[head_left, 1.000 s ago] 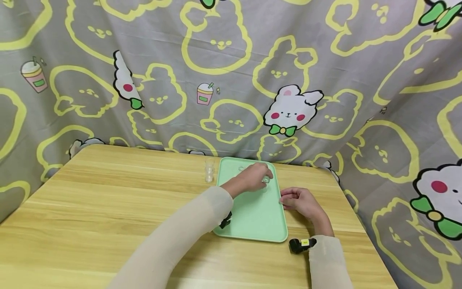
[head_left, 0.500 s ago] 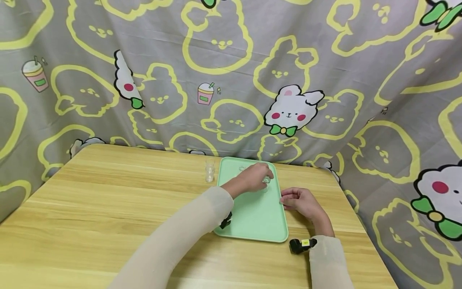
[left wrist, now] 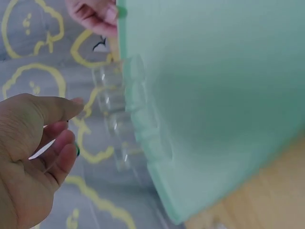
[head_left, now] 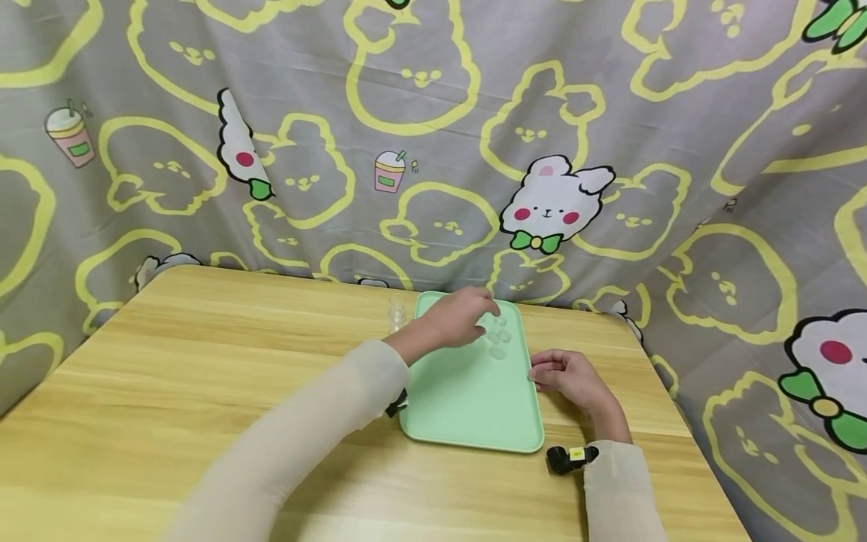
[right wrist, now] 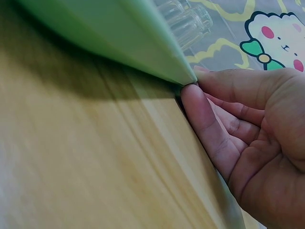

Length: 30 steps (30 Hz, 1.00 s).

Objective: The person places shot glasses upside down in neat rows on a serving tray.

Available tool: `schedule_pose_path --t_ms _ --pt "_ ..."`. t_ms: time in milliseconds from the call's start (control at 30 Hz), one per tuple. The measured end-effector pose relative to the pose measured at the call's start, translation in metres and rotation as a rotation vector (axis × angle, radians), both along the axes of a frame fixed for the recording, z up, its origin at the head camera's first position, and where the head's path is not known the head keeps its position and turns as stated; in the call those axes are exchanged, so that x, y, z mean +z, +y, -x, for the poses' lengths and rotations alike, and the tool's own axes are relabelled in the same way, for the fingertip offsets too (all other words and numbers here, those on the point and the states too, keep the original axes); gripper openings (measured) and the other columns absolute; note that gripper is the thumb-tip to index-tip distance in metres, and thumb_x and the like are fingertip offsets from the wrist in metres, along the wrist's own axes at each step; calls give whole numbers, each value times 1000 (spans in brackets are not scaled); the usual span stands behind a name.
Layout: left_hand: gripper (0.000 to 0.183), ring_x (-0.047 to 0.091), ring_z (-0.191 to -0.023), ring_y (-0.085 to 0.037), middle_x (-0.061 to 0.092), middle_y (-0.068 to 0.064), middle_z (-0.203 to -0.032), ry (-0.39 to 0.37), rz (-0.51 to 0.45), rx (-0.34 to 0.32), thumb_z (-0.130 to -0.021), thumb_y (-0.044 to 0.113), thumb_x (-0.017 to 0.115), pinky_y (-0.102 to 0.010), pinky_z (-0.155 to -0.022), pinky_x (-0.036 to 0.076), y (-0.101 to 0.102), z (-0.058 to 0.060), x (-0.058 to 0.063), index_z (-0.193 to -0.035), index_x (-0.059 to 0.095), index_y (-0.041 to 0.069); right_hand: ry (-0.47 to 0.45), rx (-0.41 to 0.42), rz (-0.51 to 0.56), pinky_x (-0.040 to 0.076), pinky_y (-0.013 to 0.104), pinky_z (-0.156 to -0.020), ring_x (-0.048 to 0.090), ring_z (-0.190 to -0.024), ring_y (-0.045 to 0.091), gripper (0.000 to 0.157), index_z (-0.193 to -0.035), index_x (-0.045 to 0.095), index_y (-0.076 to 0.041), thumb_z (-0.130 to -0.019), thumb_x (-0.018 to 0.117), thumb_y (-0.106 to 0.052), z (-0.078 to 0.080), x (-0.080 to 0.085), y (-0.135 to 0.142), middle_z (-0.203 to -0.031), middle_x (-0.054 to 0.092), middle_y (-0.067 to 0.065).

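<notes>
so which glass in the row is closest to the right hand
The frontmost glass, lowest of the row in the head view; the other glasses are farther from the right hand.

A table (head_left: 169, 399) reaches back to a curtain (head_left: 291, 113), which hangs behind it and along its right side. On the table, right of centre, a tray (head_left: 474, 403) lies lengthwise, its far end near the curtain. Four glasses (head_left: 497, 337) form a row on the tray along its right edge, toward the far end. More glassware (head_left: 396, 315) stands just left of the tray. The left hand (head_left: 460, 316) is above the tray, left of the row; the right hand (head_left: 567, 375) is at the tray's right edge.
</notes>
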<state>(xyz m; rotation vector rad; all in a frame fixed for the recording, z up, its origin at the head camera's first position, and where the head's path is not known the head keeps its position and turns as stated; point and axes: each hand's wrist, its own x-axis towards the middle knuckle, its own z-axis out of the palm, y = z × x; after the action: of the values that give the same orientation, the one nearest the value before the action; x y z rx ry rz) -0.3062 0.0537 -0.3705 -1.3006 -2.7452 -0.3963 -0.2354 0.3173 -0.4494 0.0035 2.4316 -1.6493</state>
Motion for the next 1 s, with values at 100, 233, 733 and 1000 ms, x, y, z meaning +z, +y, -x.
schedule_pose_path --t_ms 100,233,733,1000 --pt "34 61 -117 -22 64 -4 -123 16 -27 3 -93 10 76 -32 -96 53 -17 1 8 -127 72 11 5 1 1 61 32 -79 71 -89 17 32 -125 60 13 -98 67 -3 -1 1 2 -101 71 13" --pt "34 62 -115 -23 64 -6 -125 -1 -63 33 -94 10 75 -34 -93 55 -41 4 15 -127 71 11 7 3 5 61 32 -79 71 -88 17 32 -125 60 14 -98 67 -3 -1 1 4 -101 71 13" --pt "32 66 -111 -29 66 -10 -122 -13 -142 128 -93 6 75 -39 -92 56 -120 17 12 -124 72 7 -4 -5 16 61 32 -79 71 -89 17 31 -123 61 13 -97 68 -2 -2 -3 5 -99 71 12" --pt "30 66 -109 -29 69 -12 -117 -1 -139 182 -92 5 75 -41 -93 55 -145 21 2 -121 72 3 -5 9 29 61 32 -79 70 -90 17 34 -126 59 14 -98 67 -2 -2 -3 2 -101 70 13"
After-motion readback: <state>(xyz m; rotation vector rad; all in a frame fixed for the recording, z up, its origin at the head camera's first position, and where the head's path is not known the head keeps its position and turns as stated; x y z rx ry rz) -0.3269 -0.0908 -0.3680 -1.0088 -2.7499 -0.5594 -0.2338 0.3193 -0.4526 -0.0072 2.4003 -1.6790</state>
